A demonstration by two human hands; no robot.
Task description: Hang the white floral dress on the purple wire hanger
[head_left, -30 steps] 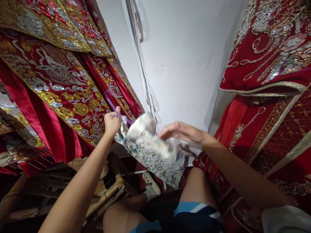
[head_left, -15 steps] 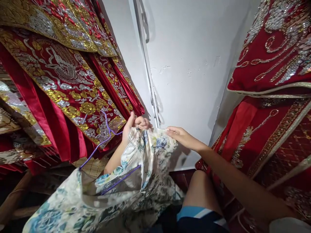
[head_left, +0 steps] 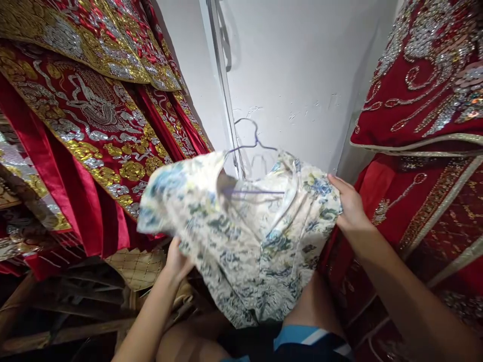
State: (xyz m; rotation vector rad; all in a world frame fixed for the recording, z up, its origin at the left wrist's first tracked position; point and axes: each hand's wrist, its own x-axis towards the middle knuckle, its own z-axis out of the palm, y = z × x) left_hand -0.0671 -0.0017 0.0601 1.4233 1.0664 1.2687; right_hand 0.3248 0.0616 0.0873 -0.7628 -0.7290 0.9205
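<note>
A white floral blouse (head_left: 234, 251) with blue, green and yellow flowers is spread out before me, its V-shaped neckline facing up. Inside it sits a thin purple hanger (head_left: 243, 147), with the hook pointing away from me and its lower bar showing through the neck opening. My right hand (head_left: 349, 203) is closed on the edge of the sleeve on the right, thumb on top. Below the opposite sleeve, my left hand (head_left: 178, 261) touches the blouse's side; its fingers are hidden behind the cloth and blurred.
Red garments with gold and silver embroidery (head_left: 101, 115) hang on the left. More red beaded garments (head_left: 418, 115) hang close on the right. A white panel (head_left: 294, 65) with a metal edge strip (head_left: 222, 75) stands ahead. Wooden bars (head_left: 75, 334) lie low at the left.
The blouse has gone from bunched up to spread out and turned to face me. Its hanger hook has swung from the left to the top middle. My hands have moved apart.
</note>
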